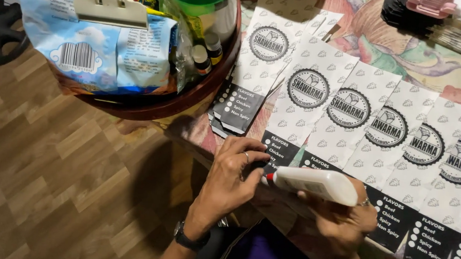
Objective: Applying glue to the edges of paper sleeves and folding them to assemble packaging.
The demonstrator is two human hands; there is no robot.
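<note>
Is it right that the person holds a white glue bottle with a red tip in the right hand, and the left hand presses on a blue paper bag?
Not quite. The head view shows the left hand pressing on a white and black printed paper bag, not a blue one. The right hand does hold the white glue bottle with the red tip.

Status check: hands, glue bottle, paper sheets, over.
Right hand grips white glue bottle, red tip at the sheet edge. Left hand presses the leftmost printed paper sheet flat. Round tray of packets sits just beyond, apart.
</note>
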